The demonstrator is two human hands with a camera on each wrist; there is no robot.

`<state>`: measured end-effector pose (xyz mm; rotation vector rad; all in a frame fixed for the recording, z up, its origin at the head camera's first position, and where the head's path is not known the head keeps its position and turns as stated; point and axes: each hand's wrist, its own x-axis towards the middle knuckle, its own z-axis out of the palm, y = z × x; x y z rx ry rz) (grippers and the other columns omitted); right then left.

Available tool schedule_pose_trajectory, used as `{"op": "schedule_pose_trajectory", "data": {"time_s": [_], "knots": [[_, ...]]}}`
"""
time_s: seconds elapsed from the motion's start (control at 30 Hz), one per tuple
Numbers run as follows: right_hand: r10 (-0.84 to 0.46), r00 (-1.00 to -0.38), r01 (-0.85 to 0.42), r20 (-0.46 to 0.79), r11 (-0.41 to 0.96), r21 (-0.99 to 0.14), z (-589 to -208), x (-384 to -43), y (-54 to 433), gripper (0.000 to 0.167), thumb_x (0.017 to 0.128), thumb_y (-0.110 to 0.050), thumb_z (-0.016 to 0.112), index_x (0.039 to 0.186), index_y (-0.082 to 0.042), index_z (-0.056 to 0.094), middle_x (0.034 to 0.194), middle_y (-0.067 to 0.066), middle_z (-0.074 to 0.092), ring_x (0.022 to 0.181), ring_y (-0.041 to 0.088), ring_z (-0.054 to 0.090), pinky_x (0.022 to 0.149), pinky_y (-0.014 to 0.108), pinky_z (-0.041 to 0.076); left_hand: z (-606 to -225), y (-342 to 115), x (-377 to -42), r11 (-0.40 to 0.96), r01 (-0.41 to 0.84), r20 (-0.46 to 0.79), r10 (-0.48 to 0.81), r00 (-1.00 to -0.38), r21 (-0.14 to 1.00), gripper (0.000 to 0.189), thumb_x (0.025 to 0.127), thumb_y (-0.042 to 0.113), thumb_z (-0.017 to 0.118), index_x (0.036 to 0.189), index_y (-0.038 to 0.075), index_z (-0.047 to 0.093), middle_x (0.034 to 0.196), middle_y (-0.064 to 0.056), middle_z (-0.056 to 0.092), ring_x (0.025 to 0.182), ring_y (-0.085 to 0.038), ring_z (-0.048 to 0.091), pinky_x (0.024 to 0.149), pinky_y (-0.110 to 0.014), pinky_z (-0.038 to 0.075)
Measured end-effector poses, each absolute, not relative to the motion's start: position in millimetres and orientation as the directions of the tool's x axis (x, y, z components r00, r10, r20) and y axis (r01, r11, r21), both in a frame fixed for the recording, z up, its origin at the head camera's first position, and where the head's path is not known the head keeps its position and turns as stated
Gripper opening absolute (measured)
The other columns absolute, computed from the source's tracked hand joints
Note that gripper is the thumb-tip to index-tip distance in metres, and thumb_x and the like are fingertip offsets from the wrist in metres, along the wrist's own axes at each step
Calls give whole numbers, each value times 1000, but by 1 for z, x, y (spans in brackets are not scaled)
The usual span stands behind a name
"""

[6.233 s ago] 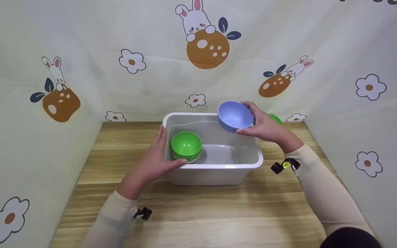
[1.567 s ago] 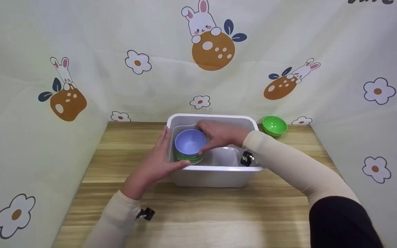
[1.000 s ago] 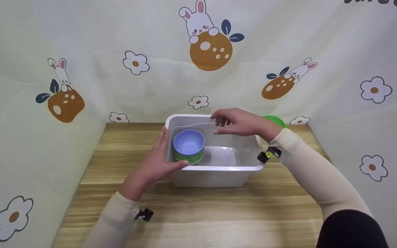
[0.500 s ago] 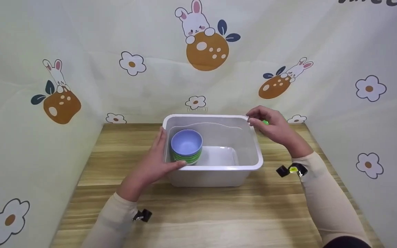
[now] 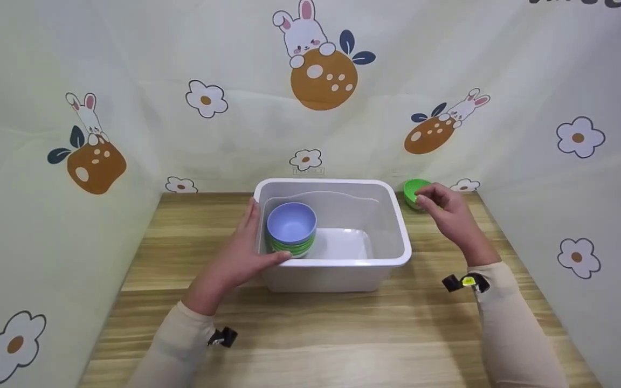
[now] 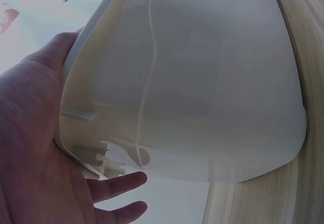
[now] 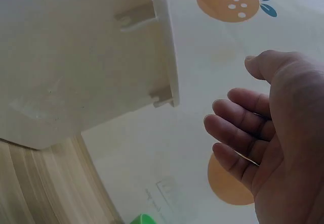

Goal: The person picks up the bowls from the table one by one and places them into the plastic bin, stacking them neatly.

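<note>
My left hand (image 5: 229,264) grips the near left corner of a white plastic tub (image 5: 337,280), its thumb over the front rim and its fingers along the left side. A blue bowl (image 5: 292,222) sits on top of a stack of green bowls (image 5: 301,249) at the tub's left end. Outside the tub, at the back right, another green bowl (image 5: 411,195) stands on the table. My right hand (image 5: 453,215) hovers in front of that bowl, partly hiding it. In the right wrist view the fingers (image 7: 238,133) are loosely bent with nothing in them.
The table (image 5: 310,334) has a wood-grain top. Patterned cloth (image 5: 235,140) hangs close behind the tub and along both sides. The tub's right wall (image 5: 399,226) rises between its inside and the lone green bowl.
My right hand set the blue bowl on the green stack and let it go. It then drew back right over the tub's rim to the lone green bowl. My left hand stayed put.
</note>
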<state>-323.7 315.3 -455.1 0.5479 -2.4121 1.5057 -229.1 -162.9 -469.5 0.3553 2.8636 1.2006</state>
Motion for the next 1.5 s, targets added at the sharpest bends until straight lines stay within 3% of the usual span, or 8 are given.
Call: {"op": "schedule_pose_trajectory", "data": {"time_s": [0.17, 0.4, 0.6, 0.77, 0.9, 1.07, 1.23, 1.5], "knots": [[-149, -919, -393, 365, 423, -816, -469, -326, 324, 22, 111, -2, 64, 123, 16, 69, 105, 30, 68, 91, 14, 65, 79, 21, 56, -468, -163, -228, 673, 197, 68, 214, -974, 713, 148, 79, 82, 83, 179, 16, -3, 186, -3, -10, 166, -49, 18, 124, -73, 32], [-96, -920, -384, 380, 419, -823, -481, -329, 329, 20, 111, -10, 68, 118, 8, 73, 102, 27, 70, 87, 10, 65, 77, 19, 55, -467, -162, -228, 677, 198, 66, 215, -974, 709, 148, 79, 84, 82, 179, 17, -3, 186, -4, -9, 165, -50, 19, 122, -74, 33], [41, -910, -324, 413, 551, -769, -500, -340, 332, 30, 110, -18, 71, 127, 6, 70, 114, 20, 72, 98, 20, 65, 79, 18, 51, -467, -161, -229, 663, 208, 78, 220, -972, 719, 147, 79, 82, 83, 179, 16, -2, 186, -6, -7, 165, -49, 19, 122, -74, 34], [166, -907, -217, 387, 604, -767, -523, -354, 337, 49, 108, -21, 74, 141, 11, 57, 133, 28, 60, 118, 39, 61, 93, 33, 49, -467, -161, -230, 654, 211, 78, 226, -971, 726, 147, 80, 79, 85, 179, 14, -2, 186, -9, -6, 166, -48, 17, 126, -71, 30], [246, -914, -106, 323, 623, -775, -539, -369, 343, 73, 105, -34, 78, 151, 12, 44, 147, 32, 45, 131, 46, 51, 112, 50, 46, -467, -162, -231, 648, 216, 87, 226, -970, 730, 147, 80, 78, 86, 179, 12, -1, 186, -11, -5, 166, -49, 17, 125, -72, 30], [274, -947, 42, 167, 622, -782, -550, -388, 349, 112, 99, -55, 81, 165, 11, 20, 163, 37, 24, 153, 51, 34, 132, 58, 29, -466, -163, -230, 649, 201, 73, 219, -973, 734, 148, 79, 78, 86, 179, 15, -2, 186, -8, -7, 166, -49, 16, 125, -72, 30], [255, -965, 111, 56, 594, -797, -554, -401, 350, 133, 95, -62, 82, 170, 11, 0, 169, 40, 12, 159, 53, 25, 134, 57, 22, -467, -164, -228, 669, 208, 77, 220, -972, 714, 146, 80, 81, 83, 179, 14, -2, 186, -8, -7, 166, -49, 16, 126, -72, 29], [267, -964, 167, -8, 578, -799, -563, -421, 350, 142, 90, -67, 84, 172, 6, -6, 171, 38, 13, 159, 50, 28, 132, 57, 28, -468, -163, -228, 687, 204, 74, 214, -974, 697, 146, 80, 84, 81, 179, 16, -1, 187, -6, -7, 166, -50, 18, 124, -74, 30]]}}
